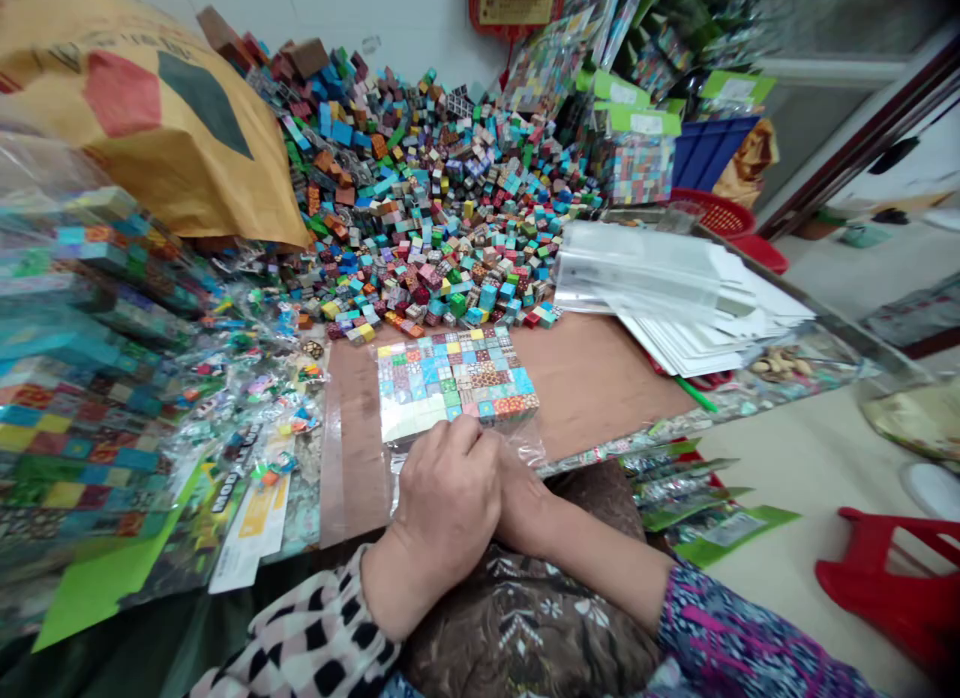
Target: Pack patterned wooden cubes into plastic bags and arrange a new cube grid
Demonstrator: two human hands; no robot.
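Your left hand (pixel 442 498) lies over your right hand (pixel 521 503), its fingers (pixel 457 436) pressed together on the near edge of a clear plastic bag (pixel 409 418) holding a flat grid of coloured cubes (pixel 457 378) on the worktop (pixel 592 378). Your right fingers are hidden, so you cannot tell their state. Press lightly, sparing the rows.

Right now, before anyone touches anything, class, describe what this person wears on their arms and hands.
The left hand is bare, with a white sleeve with black checks above it. The right hand is also bare, with a purple sleeve with magenta streaks. No gloves show.
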